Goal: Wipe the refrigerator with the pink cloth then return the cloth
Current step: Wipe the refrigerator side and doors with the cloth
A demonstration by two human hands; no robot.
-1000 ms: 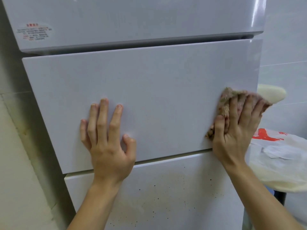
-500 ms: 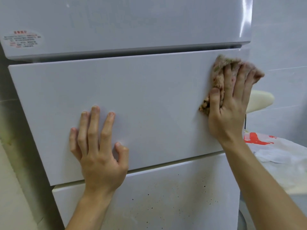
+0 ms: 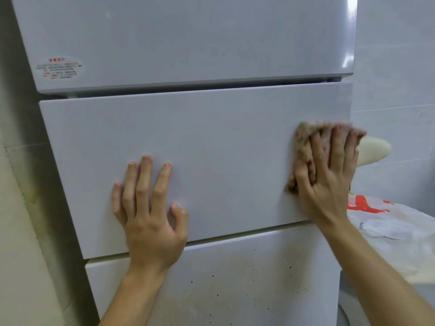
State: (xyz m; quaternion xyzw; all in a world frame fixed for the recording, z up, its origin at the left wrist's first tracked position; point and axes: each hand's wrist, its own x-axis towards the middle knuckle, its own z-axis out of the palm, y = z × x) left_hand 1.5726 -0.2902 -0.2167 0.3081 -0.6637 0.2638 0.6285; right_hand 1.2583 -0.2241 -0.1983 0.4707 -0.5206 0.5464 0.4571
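The white refrigerator (image 3: 211,142) fills the view, with an upper door, a middle drawer front and a speckled lower drawer front. My left hand (image 3: 146,208) rests flat on the middle drawer front, fingers spread. My right hand (image 3: 329,175) presses the pink cloth (image 3: 303,147) flat against the right end of the same drawer front, fingers straight over it. The cloth is blurred and mostly hidden under my hand.
A sticker (image 3: 60,68) sits on the upper door at left. To the right of the refrigerator lies a white plastic bag with red print (image 3: 381,222) and a cream rounded object (image 3: 374,149). Tiled walls flank both sides.
My right hand with the cloth went up to the drawer front's top edge, then came back down to mid-height. My left hand has stayed planted.
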